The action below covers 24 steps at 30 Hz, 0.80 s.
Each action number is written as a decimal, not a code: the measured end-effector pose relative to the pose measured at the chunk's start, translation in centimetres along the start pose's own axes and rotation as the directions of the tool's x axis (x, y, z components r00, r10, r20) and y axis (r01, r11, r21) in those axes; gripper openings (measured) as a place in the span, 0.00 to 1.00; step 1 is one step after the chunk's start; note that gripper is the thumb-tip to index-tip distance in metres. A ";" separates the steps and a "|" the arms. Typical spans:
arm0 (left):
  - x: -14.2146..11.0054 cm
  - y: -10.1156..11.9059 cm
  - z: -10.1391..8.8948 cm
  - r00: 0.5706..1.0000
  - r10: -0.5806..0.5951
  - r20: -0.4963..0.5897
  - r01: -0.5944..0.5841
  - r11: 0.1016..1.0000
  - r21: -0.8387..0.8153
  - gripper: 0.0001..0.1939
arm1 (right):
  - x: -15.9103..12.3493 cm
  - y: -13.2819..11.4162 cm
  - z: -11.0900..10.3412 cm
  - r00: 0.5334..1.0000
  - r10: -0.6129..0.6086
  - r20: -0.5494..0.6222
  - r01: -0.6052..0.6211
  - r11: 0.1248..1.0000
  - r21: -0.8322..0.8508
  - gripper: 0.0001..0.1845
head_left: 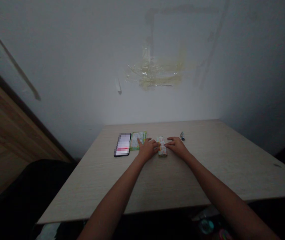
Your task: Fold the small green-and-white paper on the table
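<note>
A small packet of printed paper (pixel 162 146), white with orange and yellow marks, lies on the table between my two hands. My left hand (pixel 148 149) rests palm down, its fingertips on the packet's left side. Its thumb stretches apart over a green-and-white printed booklet or sheet (pixel 134 141), covering part of it. From the other side, my right hand (pixel 178 146) reaches in with fingers extended and apart, touching the packet's right edge. Neither hand wraps round the packet.
A phone (pixel 122 145) with a lit, blurred screen lies left of the booklet. A small crumpled scrap (pixel 182 136) sits beyond my right hand. The pale wooden table (pixel 187 186) meets a wall (pixel 82 66) marked with old tape (pixel 157 75). Dark, unclear items show below the front edge.
</note>
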<state>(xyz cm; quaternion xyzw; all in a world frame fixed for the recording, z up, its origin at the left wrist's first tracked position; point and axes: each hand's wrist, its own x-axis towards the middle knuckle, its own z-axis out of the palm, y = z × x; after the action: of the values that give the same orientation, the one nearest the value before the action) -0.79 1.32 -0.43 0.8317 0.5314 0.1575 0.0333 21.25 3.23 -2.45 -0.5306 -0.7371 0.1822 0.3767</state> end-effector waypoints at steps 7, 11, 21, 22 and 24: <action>0.0 0.1 -0.2 1.000 -0.009 0.003 0.009 1.000 -0.022 0.14 | 0.4 -0.3 -0.2 1.000 -0.016 0.022 0.019 0.988 -0.156 0.10; -0.1 0.2 -0.1 1.000 0.004 -0.022 -0.005 1.000 -0.029 0.14 | 0.5 0.1 0.1 0.999 -0.042 0.023 0.046 0.975 -0.218 0.12; -0.1 0.3 -0.6 0.999 -0.010 0.031 0.011 1.000 -0.011 0.14 | 0.8 0.1 0.3 0.996 -0.076 0.038 0.084 0.941 -0.327 0.15; -0.1 0.4 -0.6 0.999 -0.013 0.032 0.014 1.000 -0.007 0.14 | 0.8 0.1 0.3 0.996 -0.076 0.042 0.086 0.935 -0.343 0.15; -0.1 0.4 -0.6 0.999 -0.013 0.030 0.013 1.000 -0.007 0.15 | 0.9 0.0 0.3 0.996 -0.081 0.044 0.092 0.924 -0.371 0.15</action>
<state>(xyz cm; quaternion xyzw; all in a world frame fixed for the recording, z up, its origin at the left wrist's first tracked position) -0.70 0.95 0.23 0.8303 0.5357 0.1467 0.0454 20.83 4.05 -2.34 -0.5569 -0.7862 0.0295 0.2663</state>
